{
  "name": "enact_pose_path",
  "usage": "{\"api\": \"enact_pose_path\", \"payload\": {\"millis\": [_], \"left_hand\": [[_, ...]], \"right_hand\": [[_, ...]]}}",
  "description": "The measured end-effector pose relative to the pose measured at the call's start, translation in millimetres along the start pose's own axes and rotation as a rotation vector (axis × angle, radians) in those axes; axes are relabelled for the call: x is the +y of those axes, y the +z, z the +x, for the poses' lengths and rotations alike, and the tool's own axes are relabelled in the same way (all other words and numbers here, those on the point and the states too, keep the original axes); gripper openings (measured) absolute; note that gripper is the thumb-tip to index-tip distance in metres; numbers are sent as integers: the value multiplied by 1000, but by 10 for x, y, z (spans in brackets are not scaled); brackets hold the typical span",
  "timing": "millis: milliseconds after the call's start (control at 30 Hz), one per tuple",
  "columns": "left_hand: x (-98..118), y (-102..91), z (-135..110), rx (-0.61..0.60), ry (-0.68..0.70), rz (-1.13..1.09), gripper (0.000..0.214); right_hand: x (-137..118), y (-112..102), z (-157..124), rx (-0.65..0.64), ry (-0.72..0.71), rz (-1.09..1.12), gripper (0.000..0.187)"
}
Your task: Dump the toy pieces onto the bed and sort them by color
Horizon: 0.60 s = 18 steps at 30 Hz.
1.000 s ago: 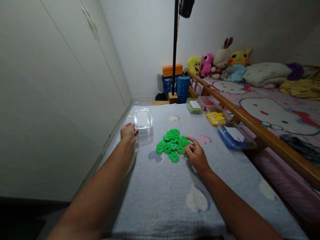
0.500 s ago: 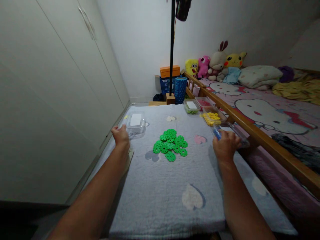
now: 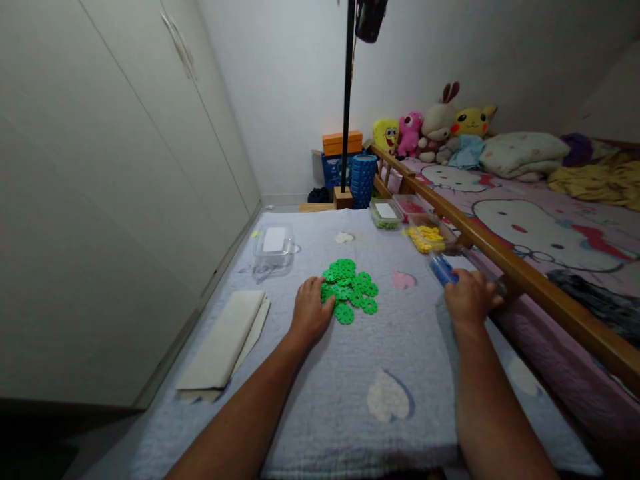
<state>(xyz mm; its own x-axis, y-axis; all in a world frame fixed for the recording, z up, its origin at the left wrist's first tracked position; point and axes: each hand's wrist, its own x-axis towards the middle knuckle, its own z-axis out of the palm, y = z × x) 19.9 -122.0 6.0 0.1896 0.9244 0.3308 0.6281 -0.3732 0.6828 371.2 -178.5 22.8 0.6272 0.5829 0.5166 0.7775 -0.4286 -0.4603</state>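
Observation:
Beside the left edge of a heap of green snowflake discs (image 3: 346,283) is my left hand (image 3: 313,308), fingers stretched out and apart, fingertips touching the outer discs. At the right side of the table my right hand (image 3: 470,297) grips a clear plastic box (image 3: 493,270); its fingers are curled over the near side. Blue pieces (image 3: 442,268) show through the box, and the hand hides part of it. An empty-looking clear container (image 3: 273,243) with a white label sits at the far left.
Clear boxes hold yellow pieces (image 3: 426,237), red pieces (image 3: 413,208) and green pieces (image 3: 386,223) along the bed rail (image 3: 480,250). A folded off-white sheet (image 3: 227,340) lies on the left. A black pole (image 3: 347,100) stands behind the cloth-covered table (image 3: 345,413).
My left hand has moved right, from beside the far-left container to the green discs, uncovering the folded sheet. My right hand has shifted slightly right and nearer on the box with blue pieces.

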Motion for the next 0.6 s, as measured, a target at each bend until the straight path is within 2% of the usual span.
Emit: {"api": "enact_pose_path", "payload": {"millis": [133,333,500,600], "left_hand": [[-4,33,-53,-59,79,45,39],[-15,30,-72,-89,134,44,41],[-2,6,-91,-36,140,23,38],[17,-14,-100,-6,146,6,36]], "right_hand": [[-161,-6,-62,-31,-110,-42,32],[-722,49,-409,-116,-429,-52,23],[-1087,25,-719,-234,-707,47,22],[-1158,-13,-786,-242,-761,114,24]]}}
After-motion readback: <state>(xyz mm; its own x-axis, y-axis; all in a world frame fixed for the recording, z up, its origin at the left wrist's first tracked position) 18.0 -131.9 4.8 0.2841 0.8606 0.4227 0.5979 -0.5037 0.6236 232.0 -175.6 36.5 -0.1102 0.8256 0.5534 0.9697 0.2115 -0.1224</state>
